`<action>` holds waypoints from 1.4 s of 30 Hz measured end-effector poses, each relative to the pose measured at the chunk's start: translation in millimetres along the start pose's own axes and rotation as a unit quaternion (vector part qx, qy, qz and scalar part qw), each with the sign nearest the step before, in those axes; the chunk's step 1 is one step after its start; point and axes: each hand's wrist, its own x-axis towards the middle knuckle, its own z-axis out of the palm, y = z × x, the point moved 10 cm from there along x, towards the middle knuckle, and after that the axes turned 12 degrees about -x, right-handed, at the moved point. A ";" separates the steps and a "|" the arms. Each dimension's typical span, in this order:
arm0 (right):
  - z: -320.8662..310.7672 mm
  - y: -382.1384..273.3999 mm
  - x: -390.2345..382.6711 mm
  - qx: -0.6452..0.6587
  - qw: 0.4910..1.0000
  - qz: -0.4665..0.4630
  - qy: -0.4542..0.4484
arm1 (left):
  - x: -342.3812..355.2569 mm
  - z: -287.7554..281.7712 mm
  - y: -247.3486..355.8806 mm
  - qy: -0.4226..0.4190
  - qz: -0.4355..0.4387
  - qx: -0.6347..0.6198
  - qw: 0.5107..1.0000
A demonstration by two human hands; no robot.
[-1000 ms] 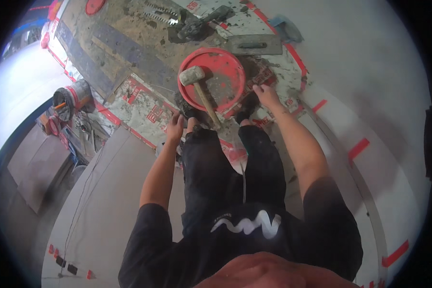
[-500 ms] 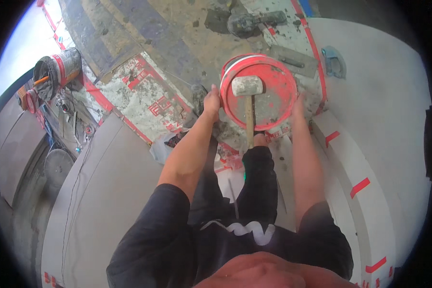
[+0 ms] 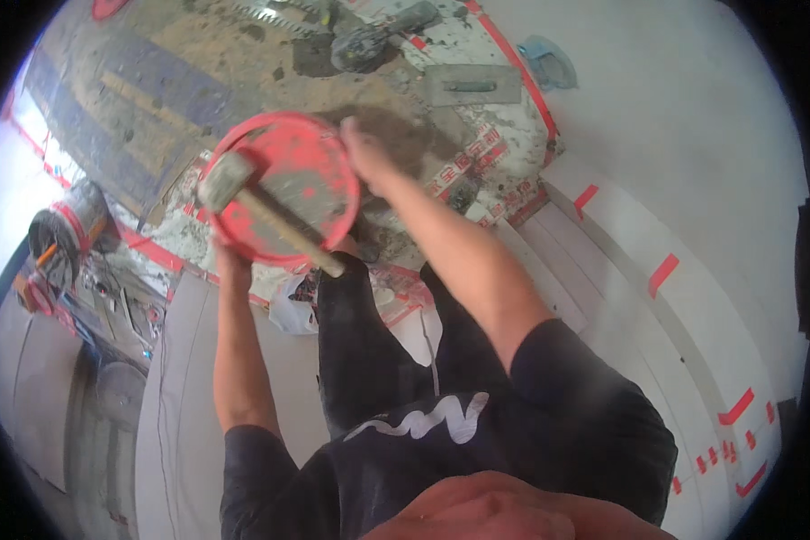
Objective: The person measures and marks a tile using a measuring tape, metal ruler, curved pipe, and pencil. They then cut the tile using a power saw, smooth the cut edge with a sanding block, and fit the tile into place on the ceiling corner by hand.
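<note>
A round red bucket with a grey-smeared top is held between my two hands, left of centre. My left hand grips its near left side, the fingers partly hidden by the bucket. Against the right rim is my right hand, closed on the edge and slightly blurred. On top of the bucket lies a mallet with a pale, dirty head and a wooden handle, which sticks out over the near rim above my leg.
Beyond the bucket, a mortar-stained floor covering carries a flat steel trowel and a dirty grey power tool. A light-blue tool lies on the pale slab at right. Another bucket stands among tools at left.
Both hands have carried the bucket to the left, with my body and view turning. The mallet on top has swung round, its handle now slanting toward the lower right.
</note>
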 end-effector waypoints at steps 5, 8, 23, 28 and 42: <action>90.6 -59.0 8.2 0.106 0.993 -0.022 -0.054 | 27.9 -156.1 26.1 0.031 0.039 -0.034 0.998; 96.1 -46.3 30.8 0.116 0.992 -0.014 -0.053 | 61.6 -191.5 25.5 0.039 -0.012 -0.034 0.999; -210.7 219.6 -392.6 -0.126 0.966 0.144 -0.173 | -271.8 52.1 -49.0 -0.223 -0.286 0.762 0.537; -180.1 222.7 -474.7 -0.124 0.943 0.092 -0.294 | -321.1 190.4 -68.6 -0.294 -0.223 0.850 0.376; -169.5 216.2 -588.7 0.466 0.783 0.188 -0.365 | -345.1 406.8 -132.0 -0.479 -0.322 0.816 0.030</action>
